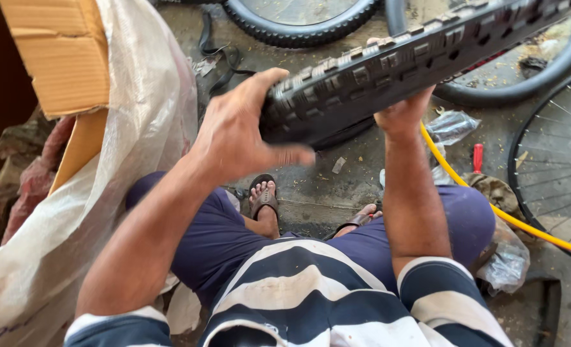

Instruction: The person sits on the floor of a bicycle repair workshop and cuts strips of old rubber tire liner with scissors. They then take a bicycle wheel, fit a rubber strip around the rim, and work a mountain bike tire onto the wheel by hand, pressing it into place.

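Big white sack (138,128) fills the nine o'clock side, a cardboard box (61,51) sitting in its mouth at eleven. Across the top, from twelve to two, the knobby tyre (388,71) runs as a long black diagonal, held up off the ground over the person's knees. At three o'clock a spoked wheel (555,160) lies flat on the concrete, and another tyre (298,26) rests at twelve behind the held one.

Left hand (234,135) is clamped on the tyre's near end, thumb over the tread, fingers spread along the sidewall. Right hand (401,112) comes up from beneath at one o'clock, closed on the tyre's underside; its fingers are mostly hidden behind the rubber.

A yellow hose (491,205) curls from centre out to four o'clock, a red-handled tool (477,157) lying just beside it, with clear plastic bags (452,125) near them.

Risk here, as I judge it: the tyre is floppy and held at only two points, so the far end could sag or whip round and knock the spoked wheel. That hose near the sandalled feet (264,196) could snag an ankle if the person shifts.
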